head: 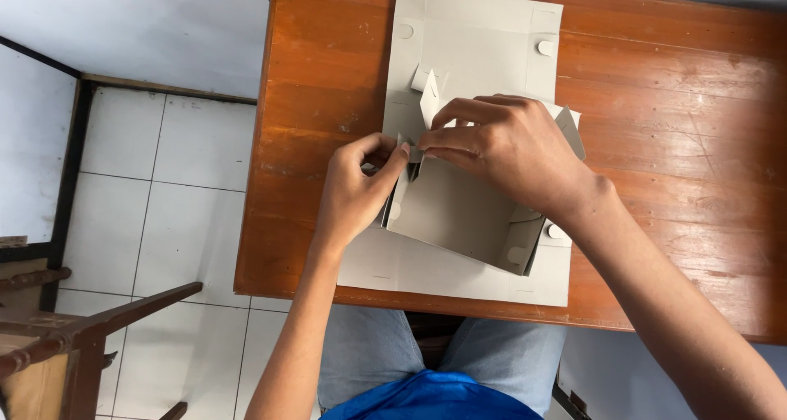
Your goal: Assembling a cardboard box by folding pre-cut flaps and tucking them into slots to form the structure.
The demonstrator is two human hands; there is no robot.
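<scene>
Seen from above at a brown wooden table [656, 141], both of your hands work a sheet of grey die-cut cardboard [475, 43] that lies flat near the table's middle, its near edge reaching almost to the table's front edge. Your left hand [357, 190] pinches a raised side flap at the sheet's left, thumb and forefinger closed on the card. Your right hand [508, 154] reaches across from the right, fingertips narrowed on a small upright tab [429, 100] just beside your left thumb. Between your wrists a partly folded box wall [459, 215] stands tilted, and your right hand covers much of the fold behind it. Round cut tabs mark the sheet's corners. To your left, a wooden chair [74, 330] stands on white floor tiles [164, 190], well apart from the table.
</scene>
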